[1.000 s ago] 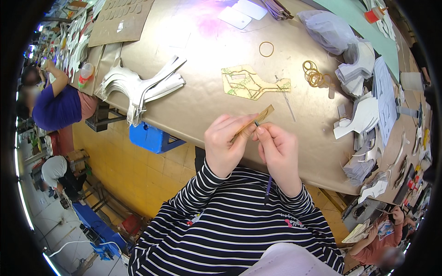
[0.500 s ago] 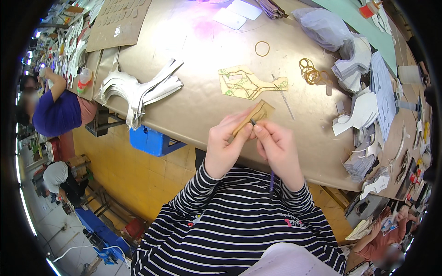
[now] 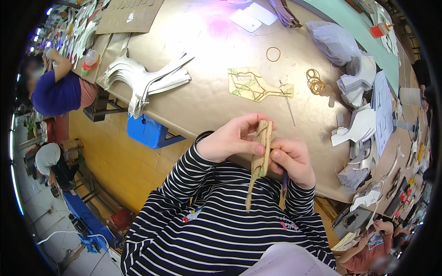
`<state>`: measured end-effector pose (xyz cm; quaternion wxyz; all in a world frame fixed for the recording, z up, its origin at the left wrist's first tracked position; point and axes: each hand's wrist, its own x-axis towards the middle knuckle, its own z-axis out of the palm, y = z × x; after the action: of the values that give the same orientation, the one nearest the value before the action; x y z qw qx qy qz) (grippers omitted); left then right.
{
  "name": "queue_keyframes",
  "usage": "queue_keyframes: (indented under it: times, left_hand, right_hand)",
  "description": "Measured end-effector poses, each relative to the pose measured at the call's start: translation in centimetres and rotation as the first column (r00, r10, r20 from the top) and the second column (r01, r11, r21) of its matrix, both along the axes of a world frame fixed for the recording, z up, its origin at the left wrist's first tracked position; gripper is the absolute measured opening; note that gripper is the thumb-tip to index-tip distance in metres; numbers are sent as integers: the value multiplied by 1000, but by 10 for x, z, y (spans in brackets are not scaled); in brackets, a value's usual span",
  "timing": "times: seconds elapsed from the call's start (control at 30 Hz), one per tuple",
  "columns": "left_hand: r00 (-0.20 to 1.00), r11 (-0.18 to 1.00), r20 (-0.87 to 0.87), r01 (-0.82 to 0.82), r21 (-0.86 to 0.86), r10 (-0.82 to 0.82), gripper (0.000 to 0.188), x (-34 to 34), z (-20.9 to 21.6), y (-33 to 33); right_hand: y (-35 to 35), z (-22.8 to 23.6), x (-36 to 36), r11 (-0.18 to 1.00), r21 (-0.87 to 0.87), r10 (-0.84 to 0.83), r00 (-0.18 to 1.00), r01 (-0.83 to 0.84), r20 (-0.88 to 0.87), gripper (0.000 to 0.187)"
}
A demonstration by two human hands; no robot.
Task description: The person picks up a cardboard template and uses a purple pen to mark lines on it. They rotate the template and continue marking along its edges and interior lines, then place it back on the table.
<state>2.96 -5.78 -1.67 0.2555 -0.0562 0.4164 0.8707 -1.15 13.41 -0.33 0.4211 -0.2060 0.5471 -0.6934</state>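
My left hand [image 3: 237,140] is closed on a yellowish pattern template [image 3: 261,149] with dark lines and green marks. The template is held nearly edge-on in front of my striped top, its narrow end pointing down. Against its right side rests my right hand [image 3: 294,158], fingers curled in a pinch. A slim purple pen-like tool [image 3: 284,180] sticks out below that hand; its tip is hidden. Flat on the table beyond my hands is another yellow template [image 3: 258,85] with similar dark lines. A thin metal pin-like rod [image 3: 290,110] lies by its right end.
A stack of white curved pieces [image 3: 142,80] lies at the left. Several rubber bands [image 3: 315,82] and more stacked white pieces [image 3: 359,122] are on the right. A blue stool [image 3: 146,131] stands beside the table [image 3: 207,115]. A person in purple [image 3: 55,94] sits far left.
The held template has turned from pointing away to hanging downward, nearly edge-on, nearer my body. My right hand has moved slightly right and down, and the purple tool's dark tip is out of sight.
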Motion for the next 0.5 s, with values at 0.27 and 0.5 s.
queue_keyframes:
  times: [0.27, 0.5]
  left_hand:
    - [994, 997, 109, 2, 76, -11, 44, 1, 2, -9]
    - [976, 989, 162, -141, -36, 145, 43, 5, 8, -11]
  right_hand:
    - [0, -7, 1, 998, 57, 12, 999, -9, -47, 14]
    - [-5, -13, 0, 973, 119, -67, 735, 197, -675, 8]
